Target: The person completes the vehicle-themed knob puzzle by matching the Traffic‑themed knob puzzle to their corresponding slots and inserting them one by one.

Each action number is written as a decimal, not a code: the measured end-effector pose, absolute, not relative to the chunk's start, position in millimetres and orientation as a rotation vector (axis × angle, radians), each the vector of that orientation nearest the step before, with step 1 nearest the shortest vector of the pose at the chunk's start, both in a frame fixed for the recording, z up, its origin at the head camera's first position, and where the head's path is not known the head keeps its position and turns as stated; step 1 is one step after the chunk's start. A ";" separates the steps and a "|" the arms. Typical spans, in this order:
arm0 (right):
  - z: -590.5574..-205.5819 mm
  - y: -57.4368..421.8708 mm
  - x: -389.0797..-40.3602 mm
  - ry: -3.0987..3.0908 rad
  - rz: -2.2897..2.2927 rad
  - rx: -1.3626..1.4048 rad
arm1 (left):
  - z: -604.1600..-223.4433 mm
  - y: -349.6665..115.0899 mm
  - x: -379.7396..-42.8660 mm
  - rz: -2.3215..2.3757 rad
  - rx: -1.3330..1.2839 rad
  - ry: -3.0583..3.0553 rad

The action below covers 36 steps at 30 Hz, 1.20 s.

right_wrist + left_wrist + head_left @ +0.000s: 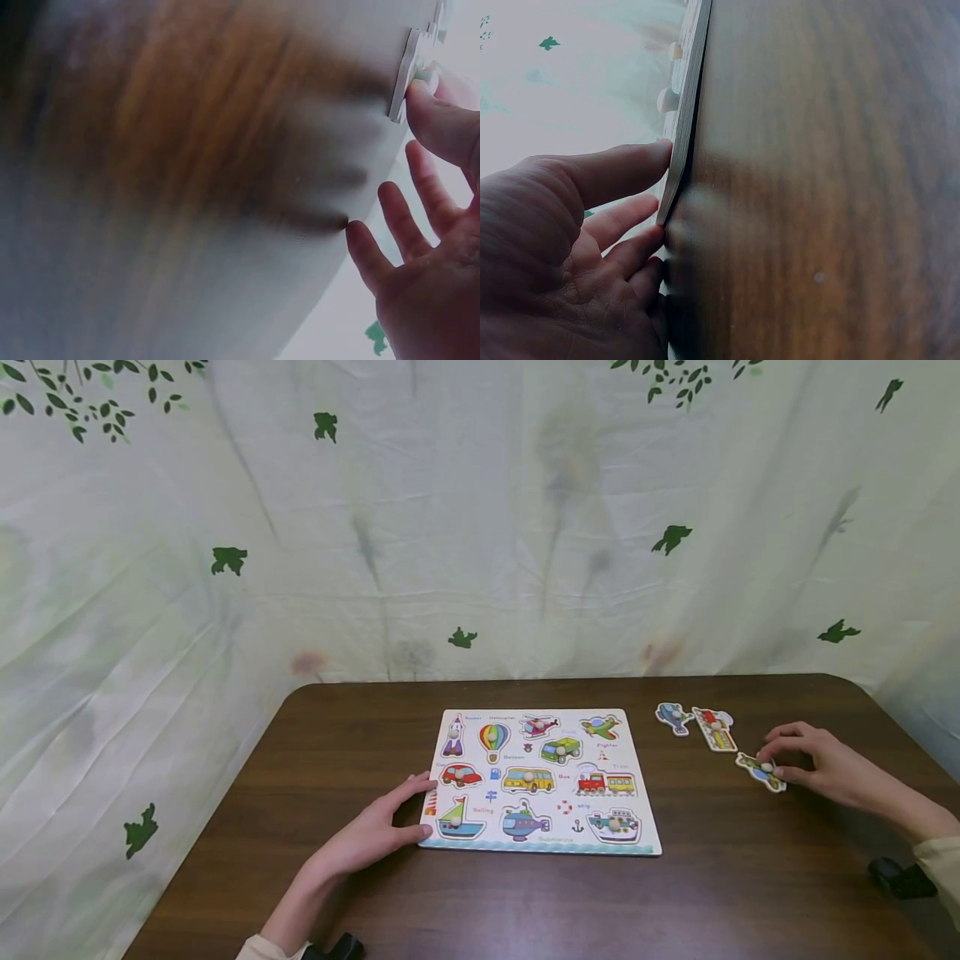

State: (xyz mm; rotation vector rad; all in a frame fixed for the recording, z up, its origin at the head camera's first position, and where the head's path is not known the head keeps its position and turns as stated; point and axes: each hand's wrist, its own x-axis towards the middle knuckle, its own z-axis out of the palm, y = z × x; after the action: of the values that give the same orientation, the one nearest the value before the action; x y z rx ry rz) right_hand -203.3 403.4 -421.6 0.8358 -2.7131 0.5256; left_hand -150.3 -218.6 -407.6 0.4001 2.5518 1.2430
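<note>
A white vehicle puzzle board (566,845) lies flat on the brown table. My left hand (375,827) rests at its left side, thumb and fingers spread along the edge. In the left wrist view the thumb (619,169) touches the board's edge (686,112), with the other fingers beyond it. Off to the right, my right hand (825,766) pinches the knob of a small multicoloured puzzle piece (765,777) between thumb and forefinger. That piece (403,79) shows edge-on in the right wrist view, close to the tabletop, while the remaining fingers are spread.
A blue submarine piece (673,718) and a red and yellow train piece (712,731) lie right of the board, near the held piece. Knobs stand up from the board, including on the bus (517,782). A leaf-patterned cloth (487,568) hangs behind the table (525,910).
</note>
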 end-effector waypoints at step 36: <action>-413.7 388.8 -200.7 -2.823 0.506 0.720 | -409.4 -218.9 -151.2 1.219 0.392 2.562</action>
State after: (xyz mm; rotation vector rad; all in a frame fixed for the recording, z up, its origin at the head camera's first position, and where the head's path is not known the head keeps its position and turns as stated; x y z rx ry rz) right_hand -200.7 388.8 -413.7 0.7201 -2.8232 0.5064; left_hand -151.2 -218.9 -409.4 0.3921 2.5620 1.2192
